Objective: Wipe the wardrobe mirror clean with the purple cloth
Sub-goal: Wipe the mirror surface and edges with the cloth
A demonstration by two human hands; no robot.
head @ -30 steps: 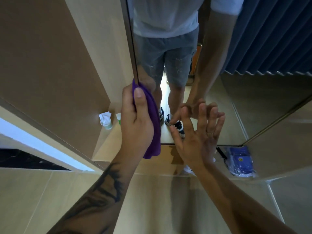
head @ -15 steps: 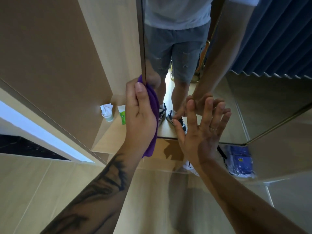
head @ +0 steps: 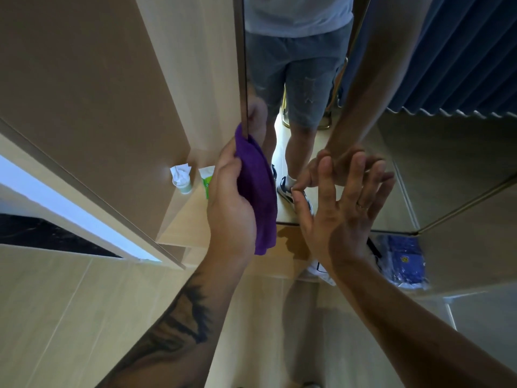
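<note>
Head view, looking down a tall frameless wardrobe mirror (head: pixel 321 113) set in a pale wood wardrobe panel (head: pixel 179 79); glass filled the far centre and right, reflecting the person's legs and a dark blue pleated curtain (head: pixel 461 51). Light wood-look floor (head: pixel 56 317) lay near and left.

Left hand (head: pixel 232 203), tattooed forearm, gripped a purple microfibre cloth (head: pixel 258 197), fingers curled round it, and pressed it against the mirror's left edge, low down; the cloth's tail hung below the mirror's bottom edge. Right hand (head: pixel 341 208) lay flat on the glass, fingers spread and straight, a ring on one finger, just right of the cloth.

Step judged: wiping the lower left border of the glass, right hand bracing. Next move probably calls for running the cloth along that edge while keeping even pressure; the braced palm may leave prints needing a later pass.

Small items: blue plastic packet (head: pixel 402 261) on the floor right, white spray bottle (head: pixel 181 177) and green-and-white tube (head: pixel 207 180) far left of the cloth. No writing was legible on any.
</note>
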